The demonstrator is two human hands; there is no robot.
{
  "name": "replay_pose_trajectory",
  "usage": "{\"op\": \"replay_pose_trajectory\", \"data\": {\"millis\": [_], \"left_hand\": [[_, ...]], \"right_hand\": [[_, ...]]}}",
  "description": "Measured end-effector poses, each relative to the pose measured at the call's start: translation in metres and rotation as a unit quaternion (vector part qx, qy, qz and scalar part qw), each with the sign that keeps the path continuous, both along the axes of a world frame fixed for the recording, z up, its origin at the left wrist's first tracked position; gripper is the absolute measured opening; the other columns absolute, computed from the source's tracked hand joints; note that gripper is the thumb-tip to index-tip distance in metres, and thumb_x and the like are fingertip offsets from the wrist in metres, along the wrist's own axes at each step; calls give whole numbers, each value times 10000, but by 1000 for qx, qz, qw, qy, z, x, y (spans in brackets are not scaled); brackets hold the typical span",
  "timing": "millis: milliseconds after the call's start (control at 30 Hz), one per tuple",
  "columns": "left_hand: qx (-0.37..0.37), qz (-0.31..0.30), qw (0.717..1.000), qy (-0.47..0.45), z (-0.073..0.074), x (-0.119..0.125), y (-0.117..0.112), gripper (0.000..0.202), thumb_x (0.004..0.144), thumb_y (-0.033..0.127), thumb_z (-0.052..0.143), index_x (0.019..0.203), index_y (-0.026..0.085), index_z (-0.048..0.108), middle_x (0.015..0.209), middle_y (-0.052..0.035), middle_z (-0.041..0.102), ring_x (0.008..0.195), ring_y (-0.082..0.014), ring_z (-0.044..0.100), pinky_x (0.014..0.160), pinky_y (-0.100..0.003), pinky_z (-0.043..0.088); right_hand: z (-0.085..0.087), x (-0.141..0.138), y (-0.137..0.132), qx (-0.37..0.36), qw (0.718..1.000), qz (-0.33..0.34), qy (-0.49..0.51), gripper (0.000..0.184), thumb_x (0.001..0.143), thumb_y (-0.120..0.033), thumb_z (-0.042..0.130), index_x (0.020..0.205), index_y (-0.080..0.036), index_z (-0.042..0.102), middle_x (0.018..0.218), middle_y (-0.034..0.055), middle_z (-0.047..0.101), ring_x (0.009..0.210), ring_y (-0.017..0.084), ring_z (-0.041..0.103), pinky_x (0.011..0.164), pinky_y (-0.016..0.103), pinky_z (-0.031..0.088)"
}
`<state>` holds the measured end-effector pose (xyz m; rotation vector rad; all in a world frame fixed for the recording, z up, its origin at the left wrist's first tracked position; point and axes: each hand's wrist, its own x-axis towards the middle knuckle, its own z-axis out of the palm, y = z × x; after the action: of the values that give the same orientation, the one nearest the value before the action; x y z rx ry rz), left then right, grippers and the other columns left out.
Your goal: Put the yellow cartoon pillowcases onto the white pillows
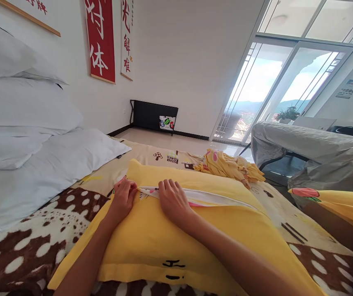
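A yellow pillowcase [139, 242] with a pillow inside lies in front of me on the bed. Across its upper side runs a zipper [222, 194], its two edges parted, with white and pink showing in the gap. At the left end of this opening, my left hand [124, 195] pinches the pillowcase fabric. My right hand [173, 201] is a little further right, fingers curled down and closed at the zipper by a small dark piece that looks like its slider. The fingertips of my right hand are partly hidden.
White pillows [25, 105] are stacked on the left of the patterned blanket [19, 255]. Crumpled yellow fabric [226, 164] lies beyond the pillowcase. On the right stand a plastic-covered piece of furniture [318, 142] and a knee under yellow cloth [346, 205].
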<state>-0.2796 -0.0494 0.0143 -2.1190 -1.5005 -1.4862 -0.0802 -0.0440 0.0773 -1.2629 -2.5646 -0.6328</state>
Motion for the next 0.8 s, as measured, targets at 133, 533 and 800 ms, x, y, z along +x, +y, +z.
{"op": "replay_pose_trajectory", "data": {"millis": [133, 533, 800], "left_hand": [[-10, 9, 1000, 10, -1, -2, 3, 119, 928, 242, 377, 852, 221, 467, 819, -20, 598, 864, -195, 570, 901, -395, 327], [-73, 112, 982, 135, 41, 44, -5, 263, 810, 59, 390, 931, 202, 575, 949, -114, 633, 921, -275, 577, 809, -429, 345], [-150, 2, 976, -155, 93, 128, 8, 200, 799, 145, 375, 807, 197, 567, 728, -32, 624, 665, -168, 562, 643, -273, 392]], "right_hand": [[-1, 15, 0, 18, 1000, -10, 8, 140, 866, -74, 440, 912, -154, 545, 914, 95, 561, 840, 231, 487, 723, 342, 382], [18, 36, -18, -71, 992, -88, 63, 104, 915, -115, 447, 955, -173, 524, 902, 102, 646, 879, 190, 604, 721, 272, 388], [12, 40, -10, -90, 979, -86, 160, 101, 890, -271, 541, 888, -172, 518, 895, 84, 661, 813, 203, 620, 609, 274, 335]]}}
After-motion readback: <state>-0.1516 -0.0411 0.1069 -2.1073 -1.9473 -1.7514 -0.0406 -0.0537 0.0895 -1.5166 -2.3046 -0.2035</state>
